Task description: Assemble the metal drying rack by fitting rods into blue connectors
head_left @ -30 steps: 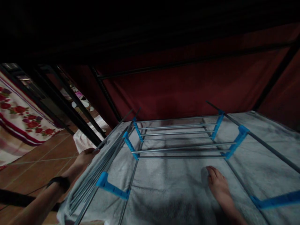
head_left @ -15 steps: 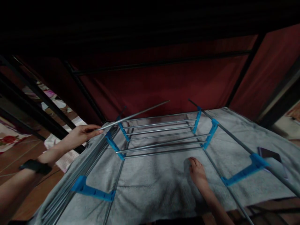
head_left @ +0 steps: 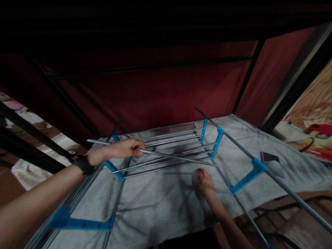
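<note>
My left hand (head_left: 129,148) is closed around a thin grey metal rod (head_left: 176,157). The rod slants over the rack from upper left to lower right, its right end near the rack's right-hand tubes. Beneath it, the shoe-rack-like frame (head_left: 171,138) has several crossbars fitted between blue plastic brackets (head_left: 217,142). One loose-looking crossbar (head_left: 137,166) lies at a slant, its left end sticking out past the left bracket. My right hand (head_left: 206,183) rests low over the grey cloth in front of the crossbars, fingers loosely bent, with nothing visible in them.
Grey cloth (head_left: 155,207) covers the surface under the rack. Several more rods (head_left: 85,193) lie bundled along the left side. A dark flat phone-like object (head_left: 272,164) is at the right. Behind stands a red panel (head_left: 155,93) with dark bars; more dark bars are at left.
My left hand has moved right and inward with the rod, which now tilts down to the right over the crossbars. The view has shifted slightly right. My right hand stays near the same spot.
</note>
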`<move>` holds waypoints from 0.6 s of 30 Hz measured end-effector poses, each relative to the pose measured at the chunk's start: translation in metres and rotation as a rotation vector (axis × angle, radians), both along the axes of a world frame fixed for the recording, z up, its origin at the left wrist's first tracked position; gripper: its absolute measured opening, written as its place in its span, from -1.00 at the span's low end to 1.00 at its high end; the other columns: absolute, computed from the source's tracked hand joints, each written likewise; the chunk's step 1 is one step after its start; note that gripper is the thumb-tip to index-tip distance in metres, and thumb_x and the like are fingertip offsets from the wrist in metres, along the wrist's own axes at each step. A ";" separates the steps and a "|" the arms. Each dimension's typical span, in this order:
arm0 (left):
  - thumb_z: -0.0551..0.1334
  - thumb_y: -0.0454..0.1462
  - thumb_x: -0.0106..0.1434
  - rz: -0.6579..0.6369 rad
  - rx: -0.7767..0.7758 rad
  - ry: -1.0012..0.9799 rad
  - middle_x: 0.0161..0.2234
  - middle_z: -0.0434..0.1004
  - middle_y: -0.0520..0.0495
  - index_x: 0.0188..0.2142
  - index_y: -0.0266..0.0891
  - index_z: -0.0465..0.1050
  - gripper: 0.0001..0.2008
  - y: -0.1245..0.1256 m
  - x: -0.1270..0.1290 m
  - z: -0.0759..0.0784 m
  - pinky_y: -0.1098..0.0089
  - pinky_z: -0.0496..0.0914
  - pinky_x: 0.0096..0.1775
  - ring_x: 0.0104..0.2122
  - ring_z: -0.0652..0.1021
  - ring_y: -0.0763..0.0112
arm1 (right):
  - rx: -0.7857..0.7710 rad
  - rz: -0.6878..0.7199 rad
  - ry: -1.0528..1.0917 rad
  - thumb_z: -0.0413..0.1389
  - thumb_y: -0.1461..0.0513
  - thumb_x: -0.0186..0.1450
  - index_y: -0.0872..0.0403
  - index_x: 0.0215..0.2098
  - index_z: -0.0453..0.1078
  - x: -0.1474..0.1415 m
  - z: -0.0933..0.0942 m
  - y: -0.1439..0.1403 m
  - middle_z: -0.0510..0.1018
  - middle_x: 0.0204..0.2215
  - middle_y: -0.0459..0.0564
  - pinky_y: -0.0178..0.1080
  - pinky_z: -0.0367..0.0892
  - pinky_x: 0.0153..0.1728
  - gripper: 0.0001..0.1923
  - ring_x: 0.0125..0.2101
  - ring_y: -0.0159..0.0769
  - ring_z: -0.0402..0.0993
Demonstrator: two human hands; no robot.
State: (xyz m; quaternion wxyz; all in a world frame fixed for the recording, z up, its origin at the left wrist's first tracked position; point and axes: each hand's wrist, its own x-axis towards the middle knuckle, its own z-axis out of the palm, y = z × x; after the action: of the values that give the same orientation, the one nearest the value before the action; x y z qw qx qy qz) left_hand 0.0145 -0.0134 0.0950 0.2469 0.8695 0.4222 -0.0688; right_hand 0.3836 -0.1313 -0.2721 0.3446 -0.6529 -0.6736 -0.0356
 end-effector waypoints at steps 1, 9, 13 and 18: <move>0.18 -0.03 0.25 -0.021 -0.006 0.011 -0.37 0.49 0.02 -0.29 -0.23 0.47 -0.70 0.000 0.009 -0.005 0.47 0.32 -0.28 -0.35 0.46 0.38 | -0.003 -0.002 0.000 -0.06 0.41 0.25 0.06 0.09 0.41 0.000 0.000 0.000 0.53 0.06 0.14 -0.03 0.39 0.09 -0.51 0.07 -0.09 0.44; 0.14 -0.26 0.14 0.028 -0.124 0.231 -0.21 0.62 -0.06 0.02 -0.23 0.52 -0.55 -0.006 0.057 -0.052 0.48 0.36 -0.36 -0.32 0.55 0.33 | -0.107 -0.024 0.035 -0.01 0.41 0.26 0.04 0.13 0.45 -0.001 0.003 -0.002 0.55 -0.03 0.18 0.09 0.40 0.06 -0.49 0.01 0.01 0.47; 0.18 -0.29 0.09 0.009 -0.177 0.393 -0.28 0.63 -0.04 -0.01 -0.21 0.52 -0.56 -0.015 0.074 -0.084 0.48 0.35 -0.42 -0.37 0.58 0.31 | -0.164 -0.029 0.056 0.00 0.42 0.27 0.05 0.11 0.45 -0.001 0.003 -0.002 0.52 0.05 0.20 0.11 0.36 0.09 -0.52 0.04 0.02 0.45; 0.21 -0.36 0.07 -0.103 -0.170 0.523 -0.48 0.59 -0.04 -0.27 -0.21 0.58 -0.77 -0.032 0.092 -0.127 0.35 0.43 -0.35 -0.45 0.57 0.26 | -0.099 -0.010 0.037 -0.06 0.40 0.30 0.06 0.09 0.43 0.001 0.003 -0.003 0.54 0.04 0.17 0.05 0.38 0.07 -0.55 0.04 -0.04 0.45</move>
State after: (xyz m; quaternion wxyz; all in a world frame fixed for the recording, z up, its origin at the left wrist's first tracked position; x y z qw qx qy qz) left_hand 0.1068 -0.0454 -0.0320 0.1978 0.8186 0.4194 -0.3388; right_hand 0.3844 -0.1341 -0.2691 0.3241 -0.6729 -0.6649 0.0080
